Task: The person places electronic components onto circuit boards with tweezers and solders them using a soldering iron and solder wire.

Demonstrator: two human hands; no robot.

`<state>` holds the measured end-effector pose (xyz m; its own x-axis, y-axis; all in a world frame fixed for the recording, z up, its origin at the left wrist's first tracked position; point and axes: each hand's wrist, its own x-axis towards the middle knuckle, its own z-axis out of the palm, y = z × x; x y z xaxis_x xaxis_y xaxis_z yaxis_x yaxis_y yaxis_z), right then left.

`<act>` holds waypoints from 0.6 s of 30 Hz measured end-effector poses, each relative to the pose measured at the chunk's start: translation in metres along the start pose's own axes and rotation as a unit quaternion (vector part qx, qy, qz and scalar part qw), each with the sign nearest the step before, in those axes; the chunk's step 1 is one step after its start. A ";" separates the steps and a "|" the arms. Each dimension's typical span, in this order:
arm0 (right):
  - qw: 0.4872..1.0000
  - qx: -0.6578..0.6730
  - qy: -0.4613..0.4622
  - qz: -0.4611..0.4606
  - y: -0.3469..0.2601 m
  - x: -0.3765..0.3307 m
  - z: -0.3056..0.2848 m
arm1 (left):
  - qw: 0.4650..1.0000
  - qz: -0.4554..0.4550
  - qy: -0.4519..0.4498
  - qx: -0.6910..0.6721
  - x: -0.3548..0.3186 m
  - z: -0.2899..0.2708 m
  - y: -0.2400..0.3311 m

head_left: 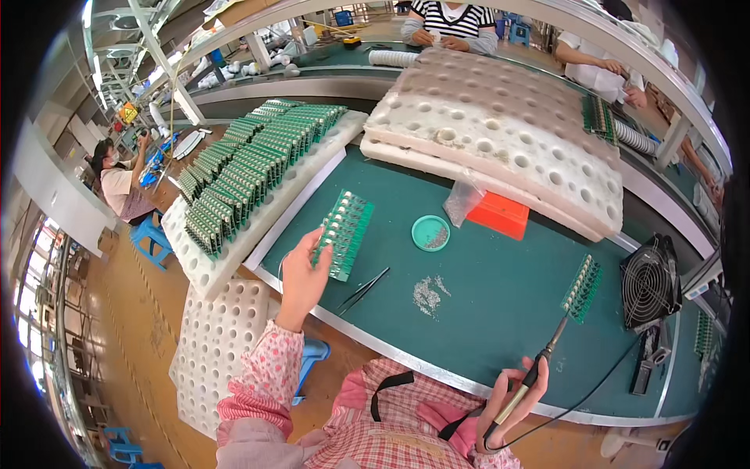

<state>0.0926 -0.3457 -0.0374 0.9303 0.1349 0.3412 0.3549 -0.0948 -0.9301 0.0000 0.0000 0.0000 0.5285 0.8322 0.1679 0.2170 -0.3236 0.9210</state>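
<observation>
Green circuit board (pixel 345 233) gripped in left hand (pixel 303 277), left of centre. Right hand (pixel 526 401), lower right, holds soldering iron (pixel 556 338), tip near second board (pixel 582 291). Batch judged under way; finished share of racked boards (pixel 262 166), upper left, cannot be told.

Yellow sign (pixel 127 112): far left, with a dark mark (too small to make out clearly)
Lettering: none can be read
</observation>
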 end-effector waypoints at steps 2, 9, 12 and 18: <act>1.000 0.005 0.014 0.003 0.003 0.003 -0.002 | 0.986 -0.004 0.046 0.161 0.006 -0.003 -0.006; 0.997 -0.062 0.034 -0.017 0.001 0.009 -0.008 | 0.910 0.085 0.082 0.396 0.038 -0.012 -0.061; 0.996 -0.053 0.069 -0.011 -0.007 0.017 -0.036 | 0.955 0.009 0.014 0.295 0.059 -0.050 -0.077; 0.957 -0.063 0.283 0.006 -0.027 0.039 -0.134 | 0.955 -0.008 -0.050 0.291 0.091 -0.055 -0.087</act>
<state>0.1315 -0.4702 0.0192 0.8234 -0.4185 0.3833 0.3200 -0.2153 -0.9226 -0.0160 0.1283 -0.0456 0.5904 0.8017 0.0934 0.6308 -0.5305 0.5663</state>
